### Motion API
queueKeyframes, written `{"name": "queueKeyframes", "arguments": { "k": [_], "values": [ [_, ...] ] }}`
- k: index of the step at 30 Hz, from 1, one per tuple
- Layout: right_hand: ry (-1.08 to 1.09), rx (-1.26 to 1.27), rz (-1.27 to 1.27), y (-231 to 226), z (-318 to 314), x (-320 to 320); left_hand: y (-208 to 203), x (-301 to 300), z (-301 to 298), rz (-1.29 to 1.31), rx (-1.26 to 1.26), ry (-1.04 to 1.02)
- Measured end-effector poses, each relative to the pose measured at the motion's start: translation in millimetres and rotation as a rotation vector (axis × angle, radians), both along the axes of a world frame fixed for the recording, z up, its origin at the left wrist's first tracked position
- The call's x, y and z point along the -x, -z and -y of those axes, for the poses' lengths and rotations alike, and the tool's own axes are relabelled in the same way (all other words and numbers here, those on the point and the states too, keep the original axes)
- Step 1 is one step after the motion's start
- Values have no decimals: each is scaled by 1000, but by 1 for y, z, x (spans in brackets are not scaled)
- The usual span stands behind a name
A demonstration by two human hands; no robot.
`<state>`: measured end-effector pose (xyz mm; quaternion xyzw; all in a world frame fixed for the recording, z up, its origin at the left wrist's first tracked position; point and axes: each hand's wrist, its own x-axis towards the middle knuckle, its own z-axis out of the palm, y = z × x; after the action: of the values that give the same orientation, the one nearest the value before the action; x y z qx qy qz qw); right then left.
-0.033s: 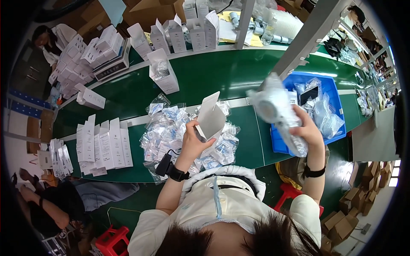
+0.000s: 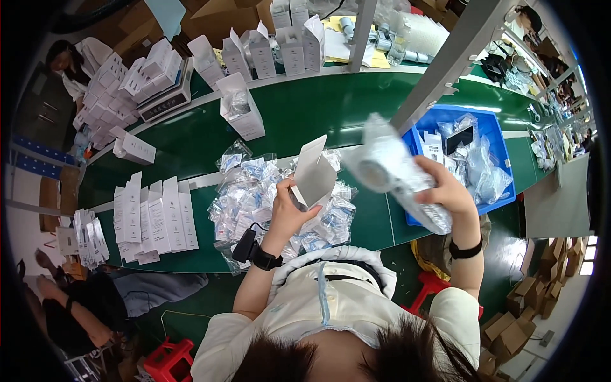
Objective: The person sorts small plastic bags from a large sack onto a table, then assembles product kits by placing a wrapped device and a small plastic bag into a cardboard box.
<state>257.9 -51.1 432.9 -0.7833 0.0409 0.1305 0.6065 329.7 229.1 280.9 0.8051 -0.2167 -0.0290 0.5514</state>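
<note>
In my left hand (image 2: 294, 213) I grip a white carton (image 2: 316, 173) with its top flap standing up and its mouth open. Below and around it spreads a heap of small clear plastic packets (image 2: 245, 200) with white and blue contents. My right hand (image 2: 449, 184) is closed around a plastic-wrapped device (image 2: 388, 167), pale and rounded at one end, blurred by motion. It hangs in the air between the carton and a blue bin (image 2: 412, 218). Inside the bin lie more wrapped items (image 2: 487, 175), a white box and a dark flat thing.
Flat white cartons (image 2: 167, 216) stand in a row at the left. One filled open box (image 2: 243, 114) is on the green belt, beyond the packets. Several open cartons (image 2: 259, 54) line the far ledge. A grey metal post (image 2: 439, 76) rises beside the bin. People sit at the left.
My right hand has moved a little to the left with the wrapped device, away from the blue bin and nearer the carton. My left hand and the carton have stayed in place.
</note>
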Motion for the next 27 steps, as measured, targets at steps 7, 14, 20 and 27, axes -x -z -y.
{"name": "queueKeyframes", "arguments": {
  "k": [7,14,20,27],
  "values": [
    [-214,-205,-610,9,-59,-74,-4,7,-4,164,17,-49],
    [-317,-65,-785,36,-83,-107,-19,9,-5,661,-262,214],
    [-241,-59,-613,50,-112,-121,7,12,0,330,77,-10],
    [-126,209,163,72,-124,-160,33,13,-78,199,79,-382]
  ]
}}
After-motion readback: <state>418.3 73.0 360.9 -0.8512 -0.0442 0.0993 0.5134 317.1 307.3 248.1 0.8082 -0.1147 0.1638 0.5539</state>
